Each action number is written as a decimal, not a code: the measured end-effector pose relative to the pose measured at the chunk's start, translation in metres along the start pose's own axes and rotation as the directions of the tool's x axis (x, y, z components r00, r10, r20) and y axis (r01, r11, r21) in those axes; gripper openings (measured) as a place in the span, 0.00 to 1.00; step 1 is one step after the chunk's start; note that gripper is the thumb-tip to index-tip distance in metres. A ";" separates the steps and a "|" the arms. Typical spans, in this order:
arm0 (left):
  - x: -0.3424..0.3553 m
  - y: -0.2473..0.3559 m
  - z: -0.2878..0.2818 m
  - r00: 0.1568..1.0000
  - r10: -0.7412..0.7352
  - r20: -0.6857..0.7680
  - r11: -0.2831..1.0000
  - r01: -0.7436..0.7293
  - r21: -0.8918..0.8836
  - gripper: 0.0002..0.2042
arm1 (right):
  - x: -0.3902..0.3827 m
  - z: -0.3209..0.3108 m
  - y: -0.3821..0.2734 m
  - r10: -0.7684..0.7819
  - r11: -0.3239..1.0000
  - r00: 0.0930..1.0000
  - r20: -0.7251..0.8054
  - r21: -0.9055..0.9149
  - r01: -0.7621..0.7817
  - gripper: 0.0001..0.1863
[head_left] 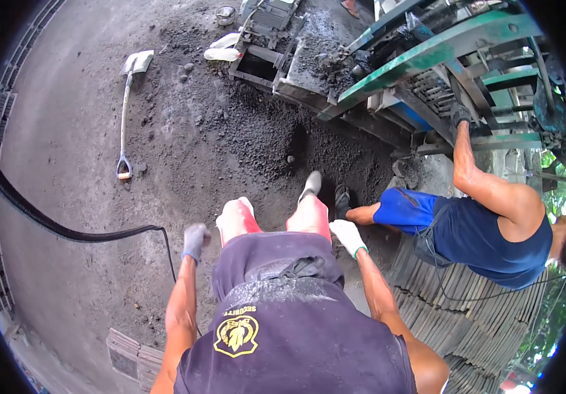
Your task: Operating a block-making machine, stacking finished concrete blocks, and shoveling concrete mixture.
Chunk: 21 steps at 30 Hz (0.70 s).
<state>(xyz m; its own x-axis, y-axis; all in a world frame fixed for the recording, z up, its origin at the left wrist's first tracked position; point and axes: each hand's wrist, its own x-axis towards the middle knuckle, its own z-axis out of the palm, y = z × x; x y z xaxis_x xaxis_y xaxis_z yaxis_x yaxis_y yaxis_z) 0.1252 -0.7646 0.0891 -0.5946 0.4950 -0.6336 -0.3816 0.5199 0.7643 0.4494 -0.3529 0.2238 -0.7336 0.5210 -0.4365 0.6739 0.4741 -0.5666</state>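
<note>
My left hand point(195, 240), in a grey glove, hangs beside my left thigh with its fingers curled in; nothing shows in it. On the other side, my right hand point(347, 236) wears a white glove with a green cuff. It hangs near my right knee, fingers loosely extended and holding nothing visible. Dark gravelly material point(257, 138) covers the ground ahead of my feet. Farther off to the left lies a shovel point(125, 111) with a pale blade and a D-shaped handle, out of reach of both hands.
A green-framed machine point(427, 59) stands at the far right. A co-worker in a blue tank top point(493, 230) reaches one gloved hand into it. Stacked thin boards point(473, 322) lie at right. A black hose point(66, 230) crosses the left. A metal box frame point(257, 65) stands ahead.
</note>
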 end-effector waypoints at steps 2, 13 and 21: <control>0.033 0.063 0.007 0.977 -0.101 -0.190 0.939 0.031 -0.343 0.07 | 0.007 -0.010 -0.001 0.123 0.987 0.988 0.098 -0.117 -0.111 0.19; -0.015 0.070 0.010 0.976 0.036 -0.215 0.990 -0.064 -0.126 0.08 | -0.008 -0.056 -0.012 0.471 0.667 0.849 0.240 0.533 -0.521 0.14; -0.080 0.072 0.022 0.899 -0.429 -0.094 0.887 0.399 -0.234 0.06 | -0.001 -0.003 -0.051 0.286 0.664 0.914 0.288 0.629 -0.405 0.13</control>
<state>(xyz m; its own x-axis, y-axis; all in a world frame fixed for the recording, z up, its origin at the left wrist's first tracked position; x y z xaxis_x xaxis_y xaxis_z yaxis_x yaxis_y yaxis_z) 0.1608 -0.7516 0.1918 -0.4370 0.1569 -0.8857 -0.7411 0.4953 0.4534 0.4164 -0.3759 0.2550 -0.5033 0.4074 -0.7620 0.6891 -0.3428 -0.6384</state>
